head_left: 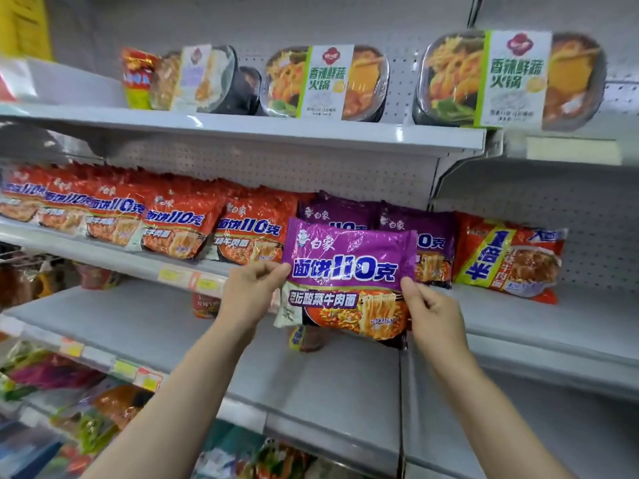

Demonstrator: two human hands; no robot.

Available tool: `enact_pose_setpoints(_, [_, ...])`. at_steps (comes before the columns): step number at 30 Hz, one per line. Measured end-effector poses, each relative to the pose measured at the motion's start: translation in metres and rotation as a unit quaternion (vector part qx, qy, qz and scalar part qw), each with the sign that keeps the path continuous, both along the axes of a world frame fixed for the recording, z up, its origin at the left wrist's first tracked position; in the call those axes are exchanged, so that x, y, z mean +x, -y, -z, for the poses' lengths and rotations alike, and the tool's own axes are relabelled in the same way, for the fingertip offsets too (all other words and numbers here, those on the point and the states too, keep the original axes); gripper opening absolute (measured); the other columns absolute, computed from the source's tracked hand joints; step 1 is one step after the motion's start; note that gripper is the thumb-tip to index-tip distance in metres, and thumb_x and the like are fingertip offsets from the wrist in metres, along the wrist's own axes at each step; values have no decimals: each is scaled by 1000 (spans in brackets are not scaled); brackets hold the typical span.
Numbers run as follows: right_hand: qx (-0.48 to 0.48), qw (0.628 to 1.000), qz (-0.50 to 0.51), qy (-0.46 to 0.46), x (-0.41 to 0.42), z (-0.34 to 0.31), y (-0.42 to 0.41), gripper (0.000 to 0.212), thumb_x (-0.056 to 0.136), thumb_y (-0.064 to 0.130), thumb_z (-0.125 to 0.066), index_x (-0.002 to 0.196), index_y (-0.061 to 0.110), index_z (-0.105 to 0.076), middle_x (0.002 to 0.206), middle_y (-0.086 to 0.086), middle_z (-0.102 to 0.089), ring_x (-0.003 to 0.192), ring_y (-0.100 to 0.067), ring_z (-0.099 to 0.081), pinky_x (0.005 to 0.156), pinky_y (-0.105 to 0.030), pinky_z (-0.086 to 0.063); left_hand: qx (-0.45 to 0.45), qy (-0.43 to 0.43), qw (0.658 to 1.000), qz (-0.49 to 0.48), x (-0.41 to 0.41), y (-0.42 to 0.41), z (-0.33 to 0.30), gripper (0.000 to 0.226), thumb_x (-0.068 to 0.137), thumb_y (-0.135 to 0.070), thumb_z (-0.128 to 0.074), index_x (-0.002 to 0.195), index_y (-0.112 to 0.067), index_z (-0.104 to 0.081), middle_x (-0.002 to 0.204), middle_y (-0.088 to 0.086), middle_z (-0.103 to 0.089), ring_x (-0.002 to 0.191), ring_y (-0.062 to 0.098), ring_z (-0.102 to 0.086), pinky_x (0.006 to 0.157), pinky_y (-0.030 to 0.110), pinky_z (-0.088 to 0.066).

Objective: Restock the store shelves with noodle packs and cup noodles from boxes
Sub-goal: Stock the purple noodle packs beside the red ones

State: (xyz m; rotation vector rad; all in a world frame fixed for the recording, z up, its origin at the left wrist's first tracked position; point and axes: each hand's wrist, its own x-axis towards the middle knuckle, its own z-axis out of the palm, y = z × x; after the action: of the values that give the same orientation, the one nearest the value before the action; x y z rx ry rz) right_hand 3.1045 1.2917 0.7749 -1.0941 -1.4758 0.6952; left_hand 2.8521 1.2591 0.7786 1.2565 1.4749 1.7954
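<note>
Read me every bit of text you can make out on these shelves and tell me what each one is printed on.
"白象", "面饼110克", "老坛酸菜牛肉面": purple noodle pack held by left hand and right hand.
"白象", "面饼110克": red noodle packs.
"白象": purple packs on the shelf.
"香辣鲜蔬火锅": hotpot trays on the top shelf.
"半倍": orange pack, rest blurred.
Price tags: too blurred.

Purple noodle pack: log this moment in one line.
item: purple plastic noodle pack | left hand: pinching left edge | right hand: pinching right edge | position: before purple row

Purple noodle pack: glossy crinkled plastic film. Shelf: smooth matt grey metal.
</note>
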Motion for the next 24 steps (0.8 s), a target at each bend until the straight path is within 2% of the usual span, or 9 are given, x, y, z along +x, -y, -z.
enact_pose_setpoints(3, [-2,1000,8,6,-11,-10,-26,37,102,43,-53,89,16,-75,87,9,-76,86,-11,-72,84,-43,-60,1,-25,1000,-6,-11,-25,-17,21,96,-24,-67,81,-10,-71,56,-5,-64,43,6,-53,41,17,-37])
enact_pose_setpoints(5, [-3,1000,16,23,-22,-19,-43,41,103,44,-53,91,10,-73,84,4,-76,85,-17,-72,82,-43,-61,4,-28,1000,-3,-19,-42,-25,20,96,-23,-67,84,-8,-69,55,0,-62,45,10,-58,39,20,-38])
enact_pose_setpoints(7, [-7,999,29,44,-33,-29,-59,40,103,43,-52,87,14,-74,80,2,-74,84,-17,-71,82,-40,-58,5,-4,1000,6,-26,-60,-31,19,97,-21,-66,86,-7,-67,59,5,-64,50,14,-65,42,24,-45])
enact_pose_setpoints(10, [-7,996,59,64,-50,-34,-86,44,102,47,-53,92,9,-74,88,-11,-75,87,-26,-70,94,-47,-54,-4,11,1000,6,-36,-86,-35,17,97,-22,-65,86,-10,-67,65,6,-69,56,16,-69,53,29,-56])
enact_pose_setpoints(13, [-25,994,78,78,-60,-32,-112,49,99,53,-52,88,11,-74,86,-10,-75,90,-35,-71,89,-48,-57,-15,1,1000,0,-45,-109,-37,18,98,-24,-65,89,-9,-68,64,7,-72,56,16,-69,60,32,-57])
enact_pose_setpoints(17, [-52,992,91,72,-72,-29,-129,39,102,49,-50,94,19,-75,83,-5,-76,82,-28,-72,86,-43,-58,-28,-19,999,-6,-56,-137,-39,18,97,-25,-66,91,-8,-69,70,12,-74,45,9,-63,51,28,-51])
enact_pose_setpoints(19, [-60,991,101,68,-75,-29,-135,37,103,47,-50,94,20,-74,77,-7,-75,75,-26,-72,78,-37,-57,-31,-26,999,-2,-58,-148,-39,19,97,-24,-67,90,-7,-69,70,13,-74,45,10,-65,57,32,-58])
enact_pose_setpoints(21, [-71,989,110,62,-76,-28,-139,35,103,46,-49,93,21,-73,64,-5,-70,60,-21,-66,65,-31,-53,-28,-35,999,-3,-60,-156,-37,19,97,-23,-67,87,-7,-69,66,9,-73,49,12,-68,66,37,-63])
enact_pose_setpoints(24, [-81,988,119,50,-82,-26,-145,32,103,46,-50,93,24,-71,65,-4,-71,53,-16,-63,57,-31,-50,-22,-85,996,-26,-61,-168,-31,17,97,-24,-67,82,-15,-67,61,2,-72,52,9,-70,65,39,-63])
